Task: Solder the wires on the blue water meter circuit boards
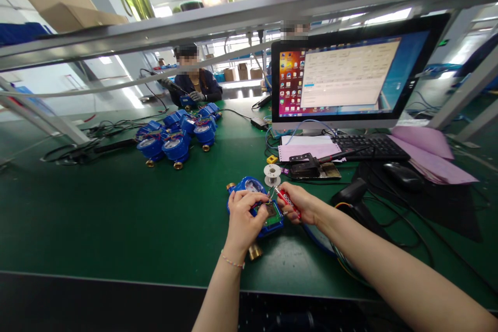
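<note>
A blue meter [246, 185] with brass ends lies on the green table in front of me, its housing open over a green circuit board [273, 215]. My left hand [247, 212] rests over the meter, thumb and fingers pinched around thin wires above the board. In my right hand [296, 203] is a red tool [288, 202] with a metal tip, gripped in closed fingers at the board's right edge. The tip is close to the wires; whether it touches them I cannot tell. Just behind stands a white spool [272, 174] of wire.
Several blue meters [176, 146] stand at the back left, near black cables. A monitor [342, 78], keyboard [369, 146], mouse [402, 175], pink papers and a black scanner [352, 192] occupy the right. A shelf crosses overhead. A gloved person [202, 85] sits across the table.
</note>
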Motion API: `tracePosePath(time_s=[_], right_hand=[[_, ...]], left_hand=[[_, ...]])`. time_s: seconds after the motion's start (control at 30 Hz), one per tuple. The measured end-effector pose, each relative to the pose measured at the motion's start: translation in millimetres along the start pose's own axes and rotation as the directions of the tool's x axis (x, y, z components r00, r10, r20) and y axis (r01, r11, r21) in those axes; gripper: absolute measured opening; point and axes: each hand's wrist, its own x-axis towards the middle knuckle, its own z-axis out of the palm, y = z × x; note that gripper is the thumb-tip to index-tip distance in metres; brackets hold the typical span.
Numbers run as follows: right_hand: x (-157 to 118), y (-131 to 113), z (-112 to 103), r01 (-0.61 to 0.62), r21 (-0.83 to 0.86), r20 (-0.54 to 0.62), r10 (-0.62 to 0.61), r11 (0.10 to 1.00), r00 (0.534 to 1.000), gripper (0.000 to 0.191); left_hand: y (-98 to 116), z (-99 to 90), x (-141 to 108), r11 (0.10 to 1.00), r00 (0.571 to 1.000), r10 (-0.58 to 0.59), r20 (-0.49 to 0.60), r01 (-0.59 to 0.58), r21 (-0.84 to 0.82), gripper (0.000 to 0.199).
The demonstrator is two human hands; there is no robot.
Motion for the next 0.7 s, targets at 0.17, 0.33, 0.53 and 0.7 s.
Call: tracePosePath(time_s=[0.17,0.33,0.53,0.7], right_hand=[[-0.6,-0.4,0.5,0.008,0.005,-0.002,-0.008,1.000,1.000,0.039],[-1.6,2.1,0.9,0.042,-0.001,-0.012,-0.042,0.999,0.999,0.053],[-2.3,1.8,0.9,0.033,-0.015,-0.006,-0.033,0.999,0.999,0.052],[-1.8,-0.1,1.2,0.026,-0.038,-0.003,-0.027,0.999,1.000,0.045]], left_hand=[[0.2,0.0,0.2,1.000,1.000,0.001,-0.001,-0.001,0.000,0.021],[-0.6,0.8,0.0,1.000,1.000,-0.002,-0.003,0.002,-0.008,0.020],[-2.0,0.3,-1.1,1.000,1.000,0.000,-0.006,0.000,-0.019,0.020],[-3.2,0.9,0.1,1.000,1.000,0.007,-0.009,-0.007,-0.026,0.020]])
